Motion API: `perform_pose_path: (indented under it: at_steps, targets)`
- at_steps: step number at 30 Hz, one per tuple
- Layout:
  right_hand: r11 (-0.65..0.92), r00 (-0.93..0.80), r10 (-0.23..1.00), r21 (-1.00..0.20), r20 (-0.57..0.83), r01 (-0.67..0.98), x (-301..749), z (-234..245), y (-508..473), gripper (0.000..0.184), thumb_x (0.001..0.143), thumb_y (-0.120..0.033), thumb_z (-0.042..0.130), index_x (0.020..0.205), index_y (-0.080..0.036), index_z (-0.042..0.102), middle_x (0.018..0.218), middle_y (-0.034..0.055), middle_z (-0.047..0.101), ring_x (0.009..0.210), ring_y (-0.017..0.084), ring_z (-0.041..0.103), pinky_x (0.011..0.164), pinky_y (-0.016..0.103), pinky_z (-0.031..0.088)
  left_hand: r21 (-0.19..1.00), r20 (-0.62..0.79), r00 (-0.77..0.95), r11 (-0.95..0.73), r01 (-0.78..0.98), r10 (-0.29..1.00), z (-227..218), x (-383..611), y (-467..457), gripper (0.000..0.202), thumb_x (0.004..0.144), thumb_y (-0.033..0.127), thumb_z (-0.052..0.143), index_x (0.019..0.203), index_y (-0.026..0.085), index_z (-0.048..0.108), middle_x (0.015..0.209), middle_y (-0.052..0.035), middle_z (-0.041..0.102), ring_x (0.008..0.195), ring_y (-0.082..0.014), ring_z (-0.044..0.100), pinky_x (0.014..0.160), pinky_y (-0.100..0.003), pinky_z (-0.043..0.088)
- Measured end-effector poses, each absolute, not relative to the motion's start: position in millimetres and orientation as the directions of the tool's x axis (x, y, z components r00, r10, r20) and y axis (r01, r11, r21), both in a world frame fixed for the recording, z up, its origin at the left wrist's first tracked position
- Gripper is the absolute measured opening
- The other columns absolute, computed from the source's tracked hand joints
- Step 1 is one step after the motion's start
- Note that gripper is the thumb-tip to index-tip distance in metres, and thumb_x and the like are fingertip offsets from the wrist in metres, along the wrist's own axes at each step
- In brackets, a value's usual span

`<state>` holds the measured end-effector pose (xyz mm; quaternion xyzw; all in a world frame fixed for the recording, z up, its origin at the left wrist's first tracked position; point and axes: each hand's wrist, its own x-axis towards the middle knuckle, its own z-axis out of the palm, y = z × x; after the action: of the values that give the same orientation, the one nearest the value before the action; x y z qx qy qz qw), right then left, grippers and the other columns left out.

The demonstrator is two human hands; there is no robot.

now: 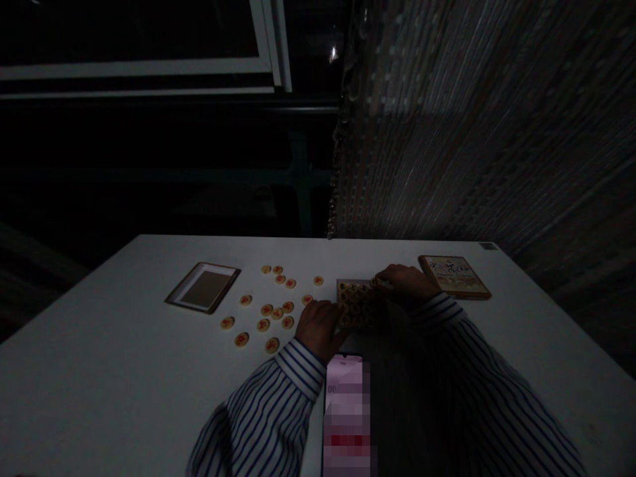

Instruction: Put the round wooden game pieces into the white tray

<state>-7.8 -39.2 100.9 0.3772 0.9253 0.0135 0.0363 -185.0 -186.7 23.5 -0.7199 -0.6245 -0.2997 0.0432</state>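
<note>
A small shallow box (350, 281) of Chinese chess pieces with dark markings sits on the table in front of me. My left hand (318, 326) grips its left side, fingers curled at the edge and thumb toward the near corner. At the box's far right corner, my right hand (405, 283) has its fingers closed on a Chinese chess piece (375, 282), partly hidden by the fingers. Left of the box, several red-marked Chinese chess pieces (277, 313) lie loose on the table. Dim light blurs the markings.
A framed flat lid or tray (183, 306) lies at the left of the white table (124, 371). To the right rests a printed wooden-edged box or lid (454, 277). A lit phone (342, 397) is between my forearms. Beyond the table's far edge hangs a string curtain (422, 132).
</note>
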Motion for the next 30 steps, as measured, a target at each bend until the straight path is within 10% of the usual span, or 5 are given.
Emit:
perform_pose_path:
  at_steps: [30]
  targets:
    - [0.710,-0.693,0.704,0.133,-0.159,0.691,-15,95,-41,0.032,0.082,-0.032,0.038,0.103,-0.019,0.059,0.100,0.0121,0.060,0.094,0.023,0.054,0.072,0.033,0.039,0.329,0.441,0.047,-0.210,0.921,0.896,24,-186,-187,0.035,0.069,0.031,0.060,0.102,0.019,0.057,0.100,-0.0077,0.063,0.099,-0.0246,0.052,0.089,-0.046,0.037]
